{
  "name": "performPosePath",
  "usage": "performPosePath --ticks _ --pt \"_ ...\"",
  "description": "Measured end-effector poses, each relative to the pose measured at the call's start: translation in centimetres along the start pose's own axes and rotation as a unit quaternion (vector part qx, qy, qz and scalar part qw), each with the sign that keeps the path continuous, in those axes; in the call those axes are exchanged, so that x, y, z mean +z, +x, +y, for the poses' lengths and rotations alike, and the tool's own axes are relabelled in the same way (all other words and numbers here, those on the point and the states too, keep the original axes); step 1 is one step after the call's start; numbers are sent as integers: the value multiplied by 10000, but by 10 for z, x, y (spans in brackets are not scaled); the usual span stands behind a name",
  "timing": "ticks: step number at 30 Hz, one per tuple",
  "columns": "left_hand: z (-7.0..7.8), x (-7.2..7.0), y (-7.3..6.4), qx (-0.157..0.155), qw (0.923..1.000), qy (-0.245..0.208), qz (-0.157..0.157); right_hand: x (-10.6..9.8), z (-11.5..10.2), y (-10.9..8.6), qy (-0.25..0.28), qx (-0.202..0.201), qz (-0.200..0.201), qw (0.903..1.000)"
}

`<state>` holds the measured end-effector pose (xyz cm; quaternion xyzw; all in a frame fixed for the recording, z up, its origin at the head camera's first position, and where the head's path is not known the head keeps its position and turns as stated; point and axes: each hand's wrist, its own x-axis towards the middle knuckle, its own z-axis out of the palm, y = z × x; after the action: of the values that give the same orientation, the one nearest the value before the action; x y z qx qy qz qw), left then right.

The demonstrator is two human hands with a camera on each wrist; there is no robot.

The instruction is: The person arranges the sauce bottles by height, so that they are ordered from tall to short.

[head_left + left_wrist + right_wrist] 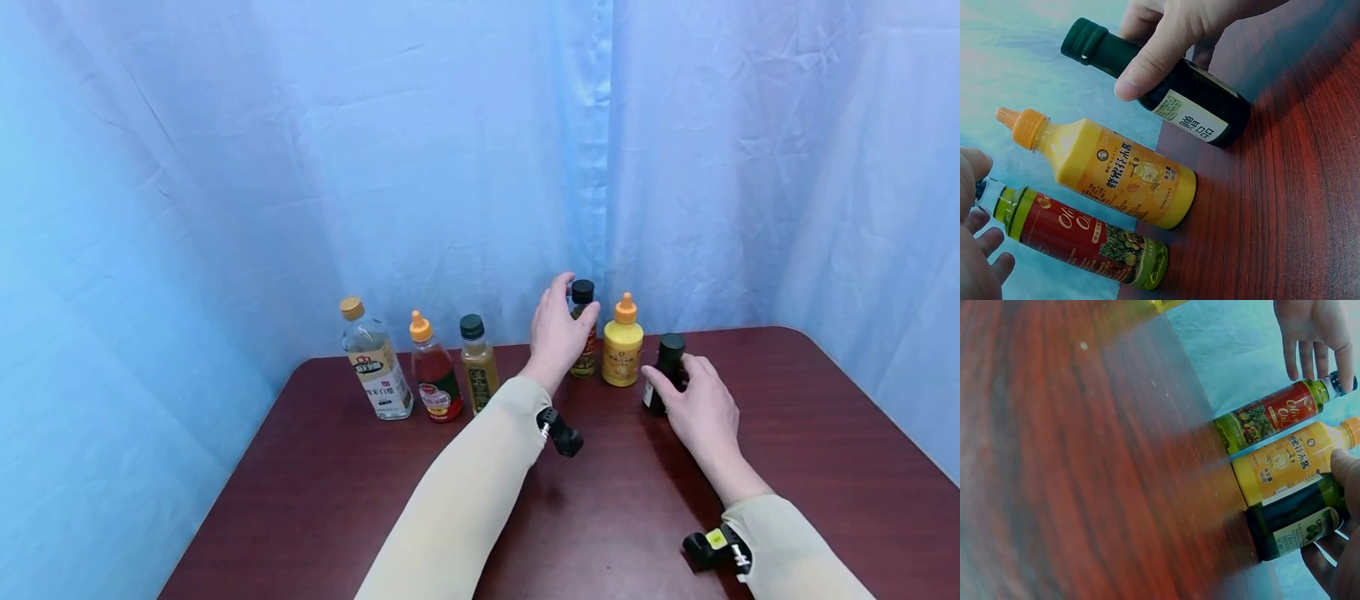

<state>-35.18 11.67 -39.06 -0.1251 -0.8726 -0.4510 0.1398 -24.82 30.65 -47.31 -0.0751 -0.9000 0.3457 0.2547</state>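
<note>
My left hand is around the top of a slim olive oil bottle with a red label and black cap. Its thumb and extended fingers stand spread on either side of the neck. To the right, my right hand grips a dark green bottle between thumb and fingers; olives show on its label. That bottle stands upright on the table. Between the two hands is a yellow squeeze bottle with an orange nozzle cap, which neither hand holds.
Left of my left arm stand a clear bottle with a gold cap, a red sauce bottle with an orange nozzle and a green-capped bottle. The dark red table ends at a blue curtain.
</note>
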Motion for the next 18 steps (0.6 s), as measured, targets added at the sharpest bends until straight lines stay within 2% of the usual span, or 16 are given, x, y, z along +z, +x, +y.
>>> performPosePath --ticks 7,18 --pt "-3 4 2 39 10000 63 27 0 1 0 -23 -22 46 10000" --pt "-6 8 0 -91 9999 76 97 -1 0 0 -49 0 9 10000"
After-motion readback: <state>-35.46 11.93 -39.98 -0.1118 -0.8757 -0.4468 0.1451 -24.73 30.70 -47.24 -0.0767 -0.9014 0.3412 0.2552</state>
